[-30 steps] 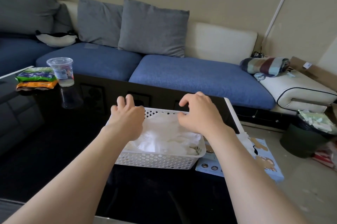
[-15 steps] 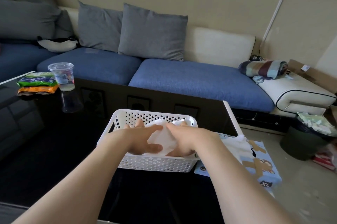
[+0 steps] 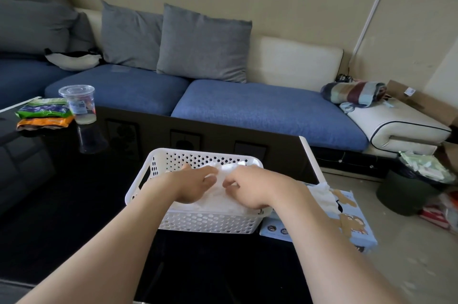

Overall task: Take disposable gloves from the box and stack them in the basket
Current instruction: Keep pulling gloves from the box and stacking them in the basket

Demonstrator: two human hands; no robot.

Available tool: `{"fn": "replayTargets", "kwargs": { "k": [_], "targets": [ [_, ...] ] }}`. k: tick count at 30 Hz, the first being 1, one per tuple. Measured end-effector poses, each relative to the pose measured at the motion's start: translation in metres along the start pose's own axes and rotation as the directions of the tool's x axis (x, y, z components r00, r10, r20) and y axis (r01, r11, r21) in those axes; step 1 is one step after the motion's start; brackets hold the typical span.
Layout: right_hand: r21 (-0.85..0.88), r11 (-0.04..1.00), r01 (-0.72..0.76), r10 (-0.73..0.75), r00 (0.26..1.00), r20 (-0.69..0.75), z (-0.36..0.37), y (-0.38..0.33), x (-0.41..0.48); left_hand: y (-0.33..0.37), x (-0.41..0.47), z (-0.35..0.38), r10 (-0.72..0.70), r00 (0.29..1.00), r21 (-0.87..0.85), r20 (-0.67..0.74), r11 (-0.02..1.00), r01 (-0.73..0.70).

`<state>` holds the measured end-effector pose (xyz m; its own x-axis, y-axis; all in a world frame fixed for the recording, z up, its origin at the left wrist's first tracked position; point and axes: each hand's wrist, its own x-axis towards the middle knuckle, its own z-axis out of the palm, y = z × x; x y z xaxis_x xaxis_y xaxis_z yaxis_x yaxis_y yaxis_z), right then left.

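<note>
My left hand (image 3: 195,186): fingers pinching the gloves (image 3: 218,201) inside the basket (image 3: 158,162).
My right hand (image 3: 247,188): same, pinching.
Box (image 3: 352,224): right of basket.

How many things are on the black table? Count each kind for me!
White basket: 1
Glove box: 1
Plastic cup: 1
Snack bags: 2 (one green, one orange)
Pile of white gloves in the basket: too bunched to count singly
Total: 5, plus the gloves

Left of the basket (image 3: 153,175) the worktop (image 3: 74,204) lies bare up to the cup (image 3: 79,105); the box (image 3: 352,224) crowds its right.
</note>
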<state>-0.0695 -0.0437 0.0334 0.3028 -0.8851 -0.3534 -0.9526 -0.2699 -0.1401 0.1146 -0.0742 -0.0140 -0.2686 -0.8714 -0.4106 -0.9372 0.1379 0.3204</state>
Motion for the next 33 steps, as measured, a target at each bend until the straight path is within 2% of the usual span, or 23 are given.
{"fn": "replayTargets", "kwargs": {
  "k": [3, 5, 11, 14, 17, 20, 23, 30, 33],
  "targets": [
    [-0.015, 1.0, -0.009, 0.006, 0.976, -0.22, 0.004, 0.003, -0.003, 0.005, 0.001, 0.004, -0.076, 0.997, 0.085, -0.006, 0.993, 0.076],
    [-0.024, 1.0, 0.003, -0.01, 0.961, -0.277, 0.003, 0.001, -0.003, 0.006, 0.004, 0.008, -0.105, 0.994, 0.145, -0.033, 0.984, 0.108],
    [-0.002, 0.999, -0.033, 0.032, 0.999, -0.004, 0.008, 0.004, -0.002, 0.014, -0.003, 0.011, -0.112, 0.992, 0.171, -0.054, 0.978, 0.119],
    [0.04, 0.999, -0.016, 0.017, 1.0, -0.023, 0.005, 0.006, -0.007, 0.017, -0.006, 0.009, -0.1, 0.993, 0.153, -0.065, 0.982, 0.108],
    [0.128, 0.992, 0.023, -0.006, 0.991, -0.134, 0.001, 0.011, -0.017, 0.024, -0.009, 0.005, -0.068, 0.986, 0.096, -0.155, 0.992, 0.084],
    [0.221, 0.975, 0.025, 0.043, 0.955, -0.294, -0.002, 0.024, -0.026, 0.039, -0.013, 0.003, 0.03, 0.932, 0.007, -0.362, 1.0, -0.029],
    [0.282, 0.957, -0.063, 0.18, 0.894, -0.411, -0.005, 0.042, -0.037, 0.056, -0.012, 0.007, 0.183, 0.844, 0.025, -0.504, 0.98, -0.197],
    [0.315, 0.896, -0.314, 0.439, 0.737, -0.514, -0.008, 0.088, -0.071, 0.096, -0.008, 0.022, 0.425, 0.737, 0.094, -0.525, 0.89, -0.446],
    [0.346, 0.876, -0.337, 0.469, 0.765, -0.442, -0.007, 0.1, -0.083, 0.111, -0.005, 0.03, 0.475, 0.722, 0.13, -0.503, 0.867, -0.48]
  ]
}}
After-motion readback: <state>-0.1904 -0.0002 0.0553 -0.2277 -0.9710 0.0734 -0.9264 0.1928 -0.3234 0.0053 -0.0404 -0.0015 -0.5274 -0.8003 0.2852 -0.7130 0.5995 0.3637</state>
